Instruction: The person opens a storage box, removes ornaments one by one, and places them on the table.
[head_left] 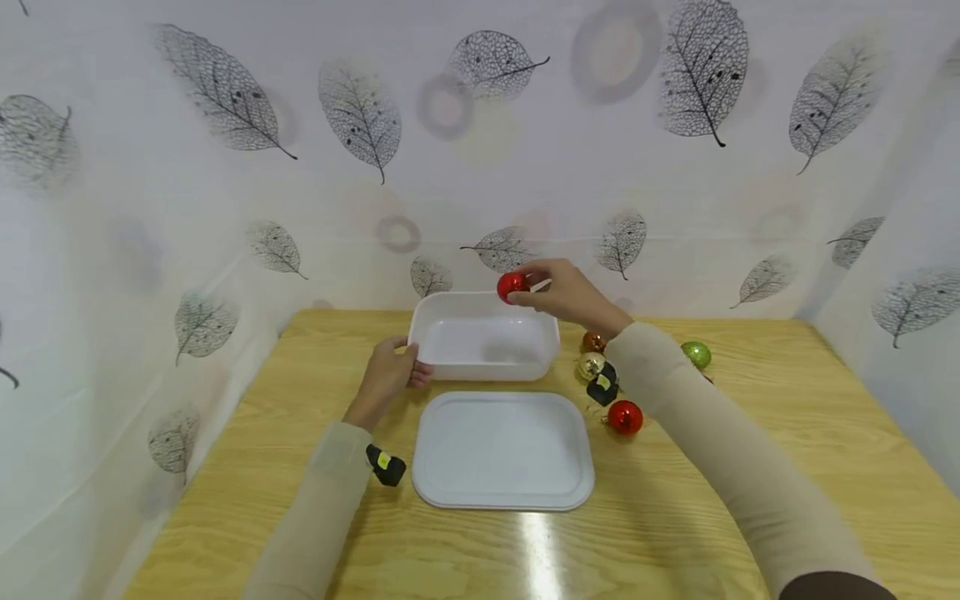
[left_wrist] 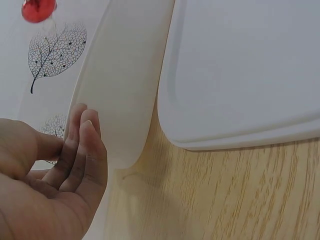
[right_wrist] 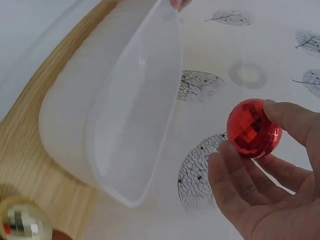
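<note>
My right hand [head_left: 558, 292] pinches a shiny red Christmas bauble [head_left: 512, 287] between thumb and fingers, above the right part of a white plastic box [head_left: 480, 371]. The bauble's faceted surface shows in the right wrist view, apart from the box wall [right_wrist: 70, 115]. At the box's left end, my left hand [head_left: 390, 367] grips the rim, with its fingers along the outer side wall [left_wrist: 117, 85]. No bauble shows in the visible part of the box's inside. In front of the box lies a flat white lid [head_left: 502, 450] with rounded corners.
On the wooden table [head_left: 675, 533], right of the box, lie a copper bauble [head_left: 593, 342], a gold bauble [head_left: 590, 366], another red bauble [head_left: 625, 417] and a green bauble [head_left: 697, 355]. My right forearm partly covers this group. A leaf-patterned cloth [head_left: 480, 192] hangs behind the table.
</note>
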